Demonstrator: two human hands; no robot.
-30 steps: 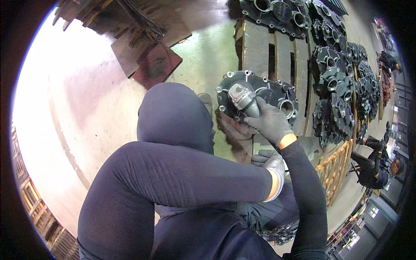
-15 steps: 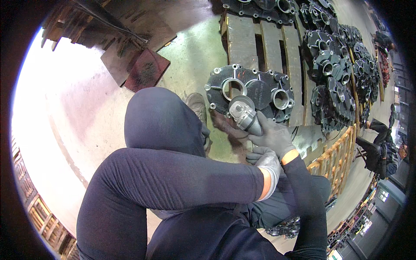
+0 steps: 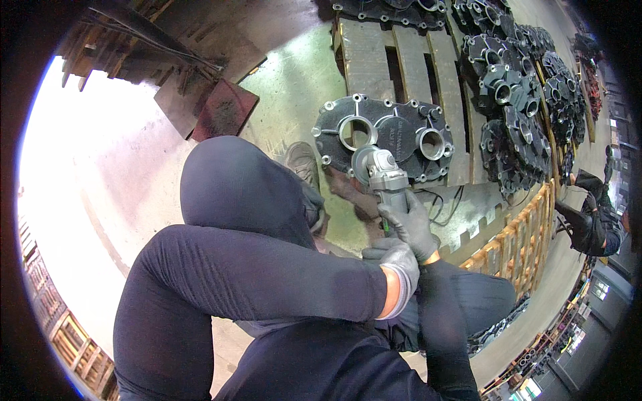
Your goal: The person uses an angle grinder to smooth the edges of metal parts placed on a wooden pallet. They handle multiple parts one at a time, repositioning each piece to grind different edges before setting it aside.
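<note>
An angle grinder [image 3: 389,179] with a grey head and a round disc is held between my two gloved hands. My right hand [image 3: 413,226] wraps round its body just behind the head. Closer to me, my left hand [image 3: 396,259] is closed at the grinder's rear end, which its fingers mostly hide. The disc [image 3: 362,163] lies over the near edge of a black cast housing cover [image 3: 401,134]; contact cannot be made out. That cover has two large round bores and bright bolt bosses along its rim, and it rests on a wooden pallet [image 3: 366,60].
Many more black cast covers [image 3: 505,87] are stacked to the right. A wooden pallet side [image 3: 511,227] stands right of my leg, near a dark cable [image 3: 438,204]. Reddish plate [image 3: 225,110] lies at far left. Another person [image 3: 592,214] sits at far right.
The grinder has turned, so its disc now sits on the left side of the head and its body points more toward me. Both hands have shifted a little nearer and leftward with it.
</note>
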